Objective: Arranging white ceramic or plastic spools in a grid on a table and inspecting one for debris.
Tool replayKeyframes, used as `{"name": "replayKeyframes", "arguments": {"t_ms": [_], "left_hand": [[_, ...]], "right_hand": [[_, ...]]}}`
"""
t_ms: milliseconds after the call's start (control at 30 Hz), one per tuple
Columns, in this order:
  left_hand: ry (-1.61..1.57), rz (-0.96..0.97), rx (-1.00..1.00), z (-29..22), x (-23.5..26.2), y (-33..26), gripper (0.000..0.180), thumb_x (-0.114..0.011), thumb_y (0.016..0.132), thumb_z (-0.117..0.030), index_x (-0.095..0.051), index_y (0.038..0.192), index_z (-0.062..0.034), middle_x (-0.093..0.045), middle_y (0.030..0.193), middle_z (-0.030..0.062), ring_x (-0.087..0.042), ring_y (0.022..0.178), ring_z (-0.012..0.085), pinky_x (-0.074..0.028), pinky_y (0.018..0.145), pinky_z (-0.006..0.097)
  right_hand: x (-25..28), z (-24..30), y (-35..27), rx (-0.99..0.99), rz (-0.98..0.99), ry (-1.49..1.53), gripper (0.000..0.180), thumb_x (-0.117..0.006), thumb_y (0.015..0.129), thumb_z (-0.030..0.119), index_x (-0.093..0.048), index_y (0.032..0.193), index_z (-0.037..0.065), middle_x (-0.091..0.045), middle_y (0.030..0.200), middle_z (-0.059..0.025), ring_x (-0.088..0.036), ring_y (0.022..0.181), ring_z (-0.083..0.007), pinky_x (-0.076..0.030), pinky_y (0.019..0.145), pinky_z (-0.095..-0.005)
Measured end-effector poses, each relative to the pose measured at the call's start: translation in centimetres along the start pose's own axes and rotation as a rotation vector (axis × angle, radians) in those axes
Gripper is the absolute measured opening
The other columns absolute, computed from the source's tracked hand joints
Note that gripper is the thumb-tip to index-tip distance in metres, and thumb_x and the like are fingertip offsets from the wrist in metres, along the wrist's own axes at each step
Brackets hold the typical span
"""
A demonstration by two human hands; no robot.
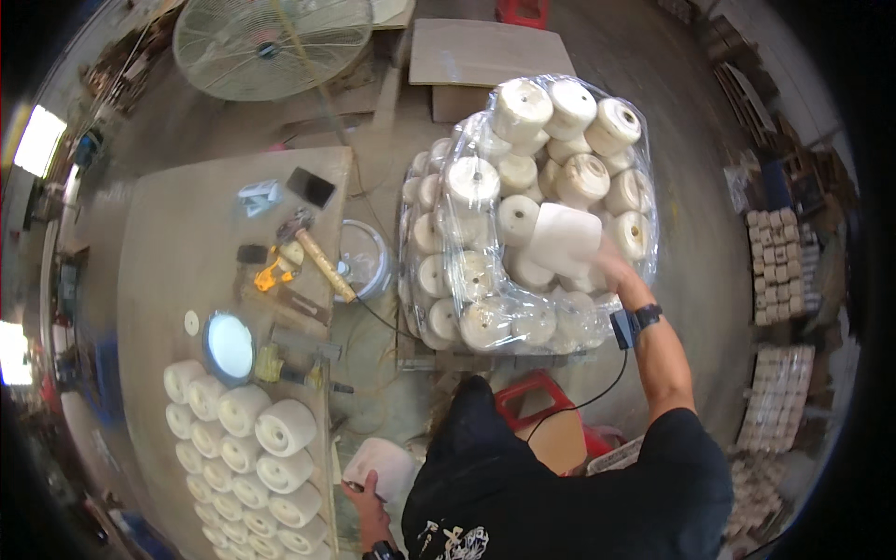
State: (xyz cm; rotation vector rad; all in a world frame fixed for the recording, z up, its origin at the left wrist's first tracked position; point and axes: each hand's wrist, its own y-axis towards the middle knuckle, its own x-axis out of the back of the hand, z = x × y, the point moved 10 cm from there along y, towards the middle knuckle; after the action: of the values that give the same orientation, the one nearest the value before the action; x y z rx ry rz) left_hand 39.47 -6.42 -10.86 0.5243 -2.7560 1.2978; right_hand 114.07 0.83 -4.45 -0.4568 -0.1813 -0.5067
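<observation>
Overhead fisheye view; straight edges bow toward the dark rim. Right of centre, the right hand (613, 264) reaches into a large clear plastic bag (644, 187) packed with cream-coloured spools, and rests against a pale spool (564, 237) lifted above the rest. Its fingers lie behind that spool, so whether they close on it cannot be told. The wrist carries a dark strap with a small box (623, 328), from which a thin cable runs toward the lower centre of the frame.

At the lower centre-left, the left hand (367, 493) is clamped on a second pale spool (381, 464), fingers wrapped over its near edge; the forearm is cut off by the bottom edge. The person's dark shirt hides the ground beneath, including most of a red stool (532, 392).

On the left, a wooden table (168, 243) bears rows of finished spools (245, 439), the lowest cut off by the frame, a round lit lamp (230, 346) and a hammer (313, 250). Small tools beside it are too blurred to identify. A floor fan (271, 42) occupies the upper left.
</observation>
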Motion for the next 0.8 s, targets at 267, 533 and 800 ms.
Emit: {"name": "replayKeyframes", "arguments": {"t_ms": [267,533,800], "left_hand": [[-0.189,-0.042,-0.070,-0.1,2.5,-4.0,0.084,-0.078,0.081,-0.011,-0.026,0.147,-0.0090,-0.047,0.141,0.0155,-0.050,0.125,0.0321,-0.045,0.102,0.047],[-0.535,-0.091,-0.224,4.6,9.5,-9.3,0.065,-0.071,0.089,-0.015,-0.035,0.143,-0.0055,-0.051,0.136,0.0152,-0.052,0.124,0.0285,-0.043,0.105,0.042],[-0.923,-0.306,-0.320,14.9,21.7,-19.6,0.074,-0.073,0.085,-0.015,-0.032,0.146,-0.0053,-0.049,0.138,0.0152,-0.048,0.129,0.0285,-0.041,0.107,0.042]], "right_hand": [[-17.1,9.1,-4.8,-0.031,0.663,0.874,0.087,-0.082,0.071,0.036,-0.046,0.143,0.004,-0.057,0.137,-0.0158,-0.058,0.123,-0.0331,-0.048,0.104,-0.0499],[-40.4,14.5,-20.5,-0.300,1.282,0.972,0.092,-0.069,0.079,0.060,-0.039,0.149,0.007,-0.048,0.147,-0.0172,-0.050,0.132,-0.0362,-0.041,0.110,-0.0560],[-55.5,12.5,-43.2,-0.793,1.551,0.775,0.080,-0.040,0.091,0.064,-0.034,0.153,0.012,-0.037,0.155,-0.0160,-0.039,0.136,-0.0495,-0.033,0.102,-0.0775]]}}
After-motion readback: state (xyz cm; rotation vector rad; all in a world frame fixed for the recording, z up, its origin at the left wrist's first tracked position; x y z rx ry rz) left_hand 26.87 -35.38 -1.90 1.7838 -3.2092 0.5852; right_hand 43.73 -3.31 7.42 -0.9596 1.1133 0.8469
